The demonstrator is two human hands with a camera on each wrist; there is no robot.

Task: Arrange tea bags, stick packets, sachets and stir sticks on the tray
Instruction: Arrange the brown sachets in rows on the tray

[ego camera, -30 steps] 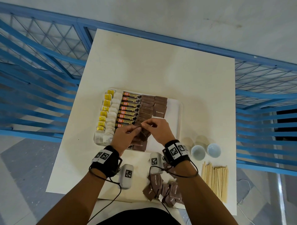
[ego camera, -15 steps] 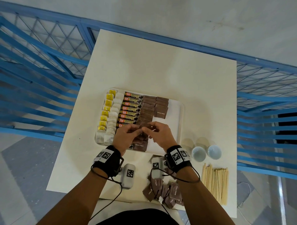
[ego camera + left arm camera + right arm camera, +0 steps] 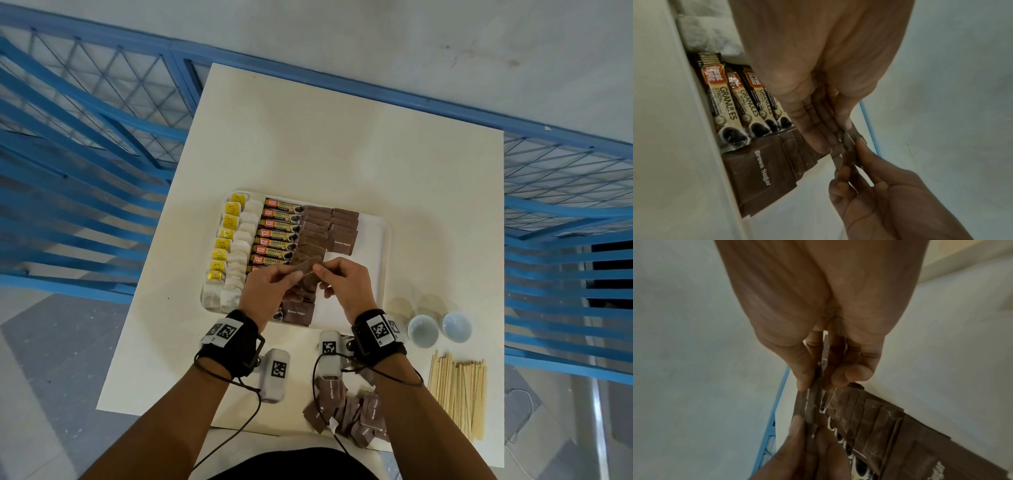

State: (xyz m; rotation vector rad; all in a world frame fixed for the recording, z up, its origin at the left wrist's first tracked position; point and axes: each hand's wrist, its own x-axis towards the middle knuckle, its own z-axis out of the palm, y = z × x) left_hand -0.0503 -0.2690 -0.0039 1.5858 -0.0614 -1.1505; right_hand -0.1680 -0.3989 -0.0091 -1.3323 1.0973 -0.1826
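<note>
A white tray (image 3: 380, 240) holds a column of tea bags (image 3: 236, 246) with yellow tags, a row of coffee stick packets (image 3: 279, 233) and brown sugar sachets (image 3: 342, 236) in overlapping rows. Both hands hover over the tray's near middle. My left hand (image 3: 274, 281) and right hand (image 3: 337, 274) pinch a small stack of brown sugar sachets (image 3: 306, 265) between them. The left wrist view has the held brown sugar sachets (image 3: 844, 146) between both thumbs and fingertips. The right wrist view has the held sachets (image 3: 813, 402) above the tray's sachet row (image 3: 890, 426).
A loose pile of brown sachets (image 3: 346, 411) lies at the table's near edge. Wooden stir sticks (image 3: 459, 394) lie at the near right, with two small pale cups (image 3: 438, 329) beside the tray. Blue railings surround the white table (image 3: 342, 137).
Both hands have stayed over the tray's near middle, shifting their pinch on the sachets slightly; the camera view has drifted a little.
</note>
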